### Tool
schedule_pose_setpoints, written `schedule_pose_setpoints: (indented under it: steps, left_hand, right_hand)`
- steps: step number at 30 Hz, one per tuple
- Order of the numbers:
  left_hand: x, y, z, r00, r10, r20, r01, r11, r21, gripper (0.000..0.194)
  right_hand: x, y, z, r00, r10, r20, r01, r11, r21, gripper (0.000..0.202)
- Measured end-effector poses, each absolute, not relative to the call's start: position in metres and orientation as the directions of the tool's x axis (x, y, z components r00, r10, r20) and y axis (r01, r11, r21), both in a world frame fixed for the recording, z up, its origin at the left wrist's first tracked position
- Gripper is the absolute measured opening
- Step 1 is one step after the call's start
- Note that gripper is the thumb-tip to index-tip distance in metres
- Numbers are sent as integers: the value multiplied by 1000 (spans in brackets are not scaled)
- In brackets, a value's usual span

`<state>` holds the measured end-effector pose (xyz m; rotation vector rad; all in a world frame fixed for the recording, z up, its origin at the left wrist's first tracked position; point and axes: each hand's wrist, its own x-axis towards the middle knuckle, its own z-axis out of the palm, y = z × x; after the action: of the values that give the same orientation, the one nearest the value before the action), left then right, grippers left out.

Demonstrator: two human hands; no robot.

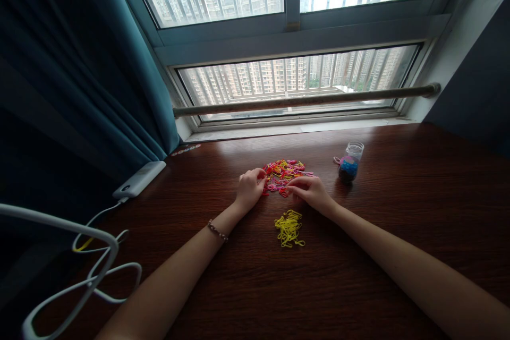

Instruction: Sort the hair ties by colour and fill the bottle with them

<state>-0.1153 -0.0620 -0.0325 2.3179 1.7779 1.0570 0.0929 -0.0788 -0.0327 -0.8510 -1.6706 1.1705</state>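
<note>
A pile of small loops (283, 170) in red, pink, yellow and orange lies on the dark wooden table. At its left edge my left hand (250, 189) rests with curled fingers. Whatever those fingers hold is hidden. My right hand (312, 192) is at the pile's lower right, thumb and forefinger brought together beside a red loop (283, 192). Whether the loop is between the fingertips is too small to tell. Nearer to me, below both hands, sits a separate heap of thin yellow loops (289, 228).
A clear jar (350, 163) with blue, purple and dark contents stands right of the pile. At the left lie a white power strip (139, 179) and a looped white cable (107, 255). A blue curtain (131, 79) hangs beside the window, with a rail (311, 101) across it.
</note>
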Motion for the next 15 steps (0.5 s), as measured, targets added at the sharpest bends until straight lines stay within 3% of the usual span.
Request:
schedule_pose_setpoints:
  steps: [4, 6, 10, 15]
  left_hand:
    - [-113, -65, -30, 127, 840, 527, 721, -443, 532, 8]
    - [-110, -70, -27, 187, 831, 524, 639, -508, 578, 10]
    - [-98, -85, -20, 398, 788, 469, 496, -615, 612, 12]
    - [-87, -99, -14, 589, 695, 411, 435, -702, 564, 17]
  right_hand:
    - [105, -66, -36, 11, 906, 423, 287, 403, -869, 24]
    - [112, -58, -39, 87, 886, 455, 393, 389, -833, 22]
    - [118, -52, -43, 32, 884, 466, 545, 376, -749, 19]
    - [114, -56, -42, -157, 833, 530, 591, 509, -625, 24]
